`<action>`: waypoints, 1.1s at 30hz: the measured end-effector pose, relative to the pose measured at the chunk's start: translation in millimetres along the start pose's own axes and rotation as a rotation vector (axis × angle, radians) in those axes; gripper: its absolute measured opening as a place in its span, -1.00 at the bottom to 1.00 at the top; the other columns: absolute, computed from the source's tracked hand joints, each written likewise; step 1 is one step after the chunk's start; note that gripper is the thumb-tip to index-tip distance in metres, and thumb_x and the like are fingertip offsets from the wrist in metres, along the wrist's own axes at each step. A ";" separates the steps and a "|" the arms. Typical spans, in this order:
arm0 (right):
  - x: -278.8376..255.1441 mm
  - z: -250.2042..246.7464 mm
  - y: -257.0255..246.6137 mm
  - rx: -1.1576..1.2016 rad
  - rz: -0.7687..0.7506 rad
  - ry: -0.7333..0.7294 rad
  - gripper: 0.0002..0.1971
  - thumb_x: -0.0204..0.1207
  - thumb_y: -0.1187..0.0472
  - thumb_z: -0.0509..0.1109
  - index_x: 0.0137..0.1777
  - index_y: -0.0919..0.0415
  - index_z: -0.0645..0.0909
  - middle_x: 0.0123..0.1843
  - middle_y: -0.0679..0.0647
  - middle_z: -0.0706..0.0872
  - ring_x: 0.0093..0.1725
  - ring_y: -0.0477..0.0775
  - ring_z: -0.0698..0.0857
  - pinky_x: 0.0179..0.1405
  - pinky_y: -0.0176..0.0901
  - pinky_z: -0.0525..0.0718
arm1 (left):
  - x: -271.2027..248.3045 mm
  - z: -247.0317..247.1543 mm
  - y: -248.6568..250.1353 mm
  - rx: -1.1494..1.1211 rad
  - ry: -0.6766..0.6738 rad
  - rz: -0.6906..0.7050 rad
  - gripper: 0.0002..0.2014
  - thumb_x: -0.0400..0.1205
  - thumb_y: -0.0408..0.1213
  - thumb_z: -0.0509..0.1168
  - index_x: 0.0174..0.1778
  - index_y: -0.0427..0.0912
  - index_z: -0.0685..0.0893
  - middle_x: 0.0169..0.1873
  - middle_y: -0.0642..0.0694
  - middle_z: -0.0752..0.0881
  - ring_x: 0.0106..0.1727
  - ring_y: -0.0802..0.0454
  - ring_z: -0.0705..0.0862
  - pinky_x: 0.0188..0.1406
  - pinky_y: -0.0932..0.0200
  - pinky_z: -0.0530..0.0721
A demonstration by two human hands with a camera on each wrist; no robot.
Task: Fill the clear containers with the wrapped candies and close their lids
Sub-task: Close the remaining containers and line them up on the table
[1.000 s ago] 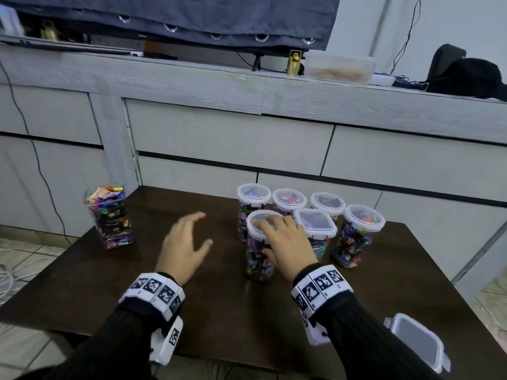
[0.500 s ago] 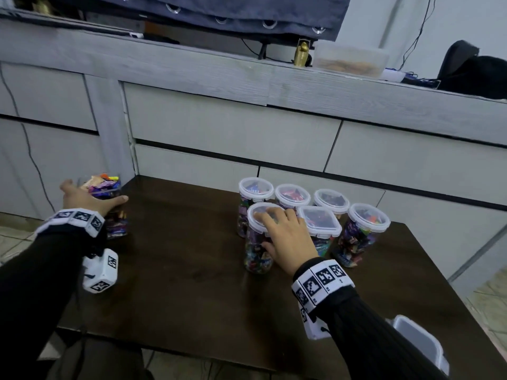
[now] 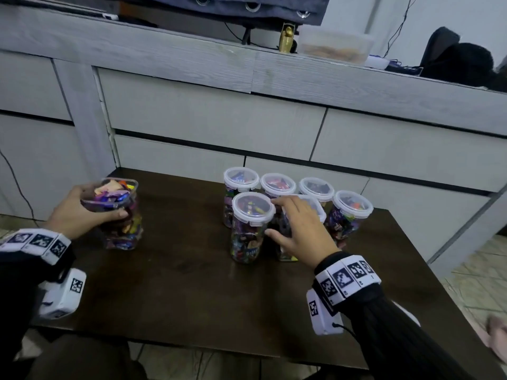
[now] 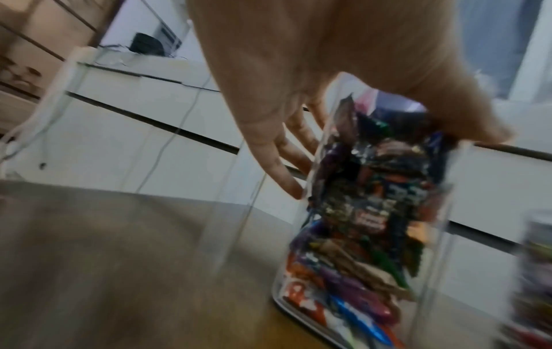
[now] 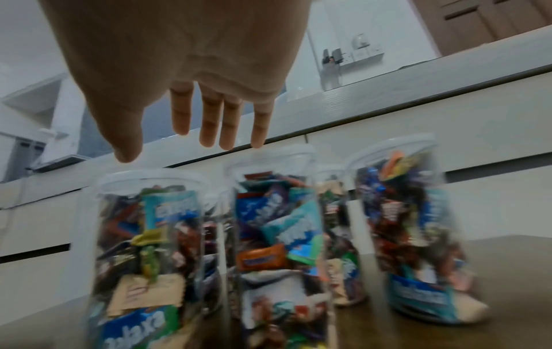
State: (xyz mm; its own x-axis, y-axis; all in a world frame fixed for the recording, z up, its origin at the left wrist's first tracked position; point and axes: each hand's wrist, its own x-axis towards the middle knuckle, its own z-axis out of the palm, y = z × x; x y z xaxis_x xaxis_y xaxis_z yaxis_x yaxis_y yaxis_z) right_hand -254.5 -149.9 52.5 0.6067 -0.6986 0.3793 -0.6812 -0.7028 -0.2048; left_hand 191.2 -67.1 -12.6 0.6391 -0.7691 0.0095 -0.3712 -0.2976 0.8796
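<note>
- Table: dark wood top, set against a grey cabinet front; carries every jar listed below.
- Left hand: at 9 o'clock on the table; fingers and thumb curled round the upper part of the open jar, thumb across the near side, fingers round the far side; grasping it; the left wrist view shows fingers spread down one side of the clear wall and the thumb on the other.
- Open jar: clear, no lid on it; packed with wrapped candies heaped just above the rim; its base looks to sit on the table, though the blur leaves this uncertain; well apart from the other jars.
- Right hand: at 1 o'clock from table centre; fingers straight and slightly spread, released, holding nothing; it hangs over a lidded jar in the front row, thumb close beside the front left jar; whether it touches either cannot be told; the right wrist view shows fingertips above the lids with a gap.
- Closed jars: six in a tight cluster at 12 to 1 o'clock; all full of candies, all with clear lids on; back row of three; one more at the right end.
- Cabinet top: a frosted food box and a black bag at 1 to 2 o'clock.
</note>
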 end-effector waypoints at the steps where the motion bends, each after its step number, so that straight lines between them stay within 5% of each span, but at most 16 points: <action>1: -8.3 -4.7 8.2 -0.001 0.021 0.013 -0.50 0.49 -0.05 0.43 0.38 0.08 0.45 0.31 0.05 0.53 0.33 0.07 0.48 0.28 -0.04 0.50 | -12.7 4.7 3.1 -0.058 -0.091 0.020 0.00 0.07 -0.07 0.69 0.45 0.20 0.41 0.39 -0.06 0.55 0.27 -0.09 0.59 0.19 -0.18 0.63; 4: -37.1 -18.0 38.1 -0.043 0.093 -0.012 -0.68 0.51 0.05 0.43 0.20 0.15 0.57 0.15 0.08 0.57 0.17 0.09 0.53 0.11 -0.10 0.52 | -54.7 26.1 16.4 -0.194 -0.330 0.057 -0.10 0.05 -0.22 0.66 0.28 0.45 0.49 0.25 0.09 0.56 0.21 0.00 0.60 -0.03 -0.02 0.67; 7: -69.5 -28.3 70.3 -0.085 0.178 0.009 -0.81 0.45 0.16 0.48 0.02 0.16 0.62 0.01 0.05 0.57 0.06 0.12 0.56 0.04 -0.02 0.57 | -92.4 57.3 29.0 -0.278 -0.441 0.076 0.16 -0.09 -0.20 0.78 0.48 0.11 0.43 0.36 -0.07 0.55 0.32 -0.09 0.61 0.18 -0.13 0.66; 9: -91.4 -32.7 91.1 -0.121 0.260 -0.046 -0.77 0.43 0.11 0.49 0.03 0.14 0.61 0.00 0.03 0.56 0.08 0.14 0.57 0.07 -0.02 0.56 | -115.4 81.5 39.8 -0.320 -0.449 0.124 0.22 -0.22 -0.14 0.70 0.45 -0.02 0.40 0.40 -0.16 0.52 0.35 -0.09 0.60 0.30 -0.10 0.61; 12: -120.2 -32.8 116.1 -0.168 0.473 -0.340 -0.41 0.37 -0.20 0.49 0.31 0.06 0.48 0.25 0.04 0.52 0.32 0.10 0.49 0.29 -0.04 0.51 | -140.6 117.6 50.8 -0.402 -0.507 0.208 0.30 -0.32 0.03 0.75 0.41 -0.11 0.40 0.32 -0.18 0.60 0.31 -0.05 0.65 0.26 0.06 0.69; 15: -142.3 -24.7 131.6 -0.190 0.705 -0.668 0.13 0.17 -0.38 0.53 0.63 0.11 0.10 0.60 0.13 0.26 0.58 0.16 0.25 0.50 0.03 0.37 | -154.2 149.8 54.1 -0.457 -0.581 0.265 0.17 -0.18 0.15 0.77 0.37 0.02 0.41 0.23 -0.08 0.69 0.26 0.08 0.71 0.16 0.20 0.70; 19: -160.6 -16.6 143.7 -0.256 0.773 -0.800 0.24 0.04 -0.28 0.64 0.66 0.05 0.03 0.56 0.10 0.28 0.52 0.16 0.39 0.39 -0.04 0.50 | -167.0 183.3 55.6 -0.432 -0.634 0.316 0.03 0.04 0.16 0.74 0.38 0.28 0.33 0.26 0.20 0.68 0.35 0.17 0.65 0.33 0.10 0.60; 22: -164.5 -14.4 147.5 -0.320 0.744 -0.781 0.12 0.16 -0.09 0.66 0.65 0.03 0.07 0.53 0.11 0.31 0.48 0.15 0.45 0.36 -0.10 0.54 | -174.5 197.9 61.4 -0.407 -0.663 0.339 -0.01 0.10 0.18 0.71 0.38 0.33 0.28 0.24 0.35 0.65 0.36 0.23 0.62 0.42 0.07 0.55; 27: -138.4 -34.4 126.6 -0.183 0.707 -0.681 -0.11 0.13 -0.06 0.68 0.37 0.10 0.24 0.32 0.11 0.55 0.21 0.08 0.59 0.12 -0.15 0.59 | -180.6 210.4 67.9 -0.413 -0.664 0.341 0.02 0.10 0.12 0.73 0.40 0.21 0.28 0.29 0.16 0.66 0.38 0.18 0.62 0.50 -0.08 0.50; 31: -99.4 -75.3 78.3 0.097 0.454 -0.458 -0.21 0.13 -0.08 0.68 0.31 -0.02 0.34 0.15 -0.12 0.60 0.08 -0.09 0.60 -0.12 -0.44 0.50 | -183.9 212.4 69.3 -0.360 -0.659 0.359 -0.02 0.11 0.15 0.72 0.37 0.31 0.28 0.26 0.28 0.66 0.37 0.23 0.62 0.51 -0.08 0.50; 33: -77.7 -88.1 44.8 0.196 0.290 -0.384 -0.20 0.13 -0.14 0.67 0.34 -0.09 0.38 0.17 -0.24 0.58 0.15 -0.17 0.59 -0.04 -0.48 0.50 | -186.1 213.7 70.6 -0.354 -0.646 0.365 -0.01 0.10 0.16 0.71 0.38 0.30 0.28 0.27 0.24 0.67 0.37 0.23 0.62 0.51 -0.09 0.50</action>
State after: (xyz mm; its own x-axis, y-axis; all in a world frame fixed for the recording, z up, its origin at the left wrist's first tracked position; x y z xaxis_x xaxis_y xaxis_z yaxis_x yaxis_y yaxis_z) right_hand -368.2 -115.3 93.3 0.5362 -0.8413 -0.0688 -0.7764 -0.4595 -0.4314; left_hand -97.9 -65.8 -54.0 -0.0345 -0.9891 0.1433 -0.1769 0.1472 0.9732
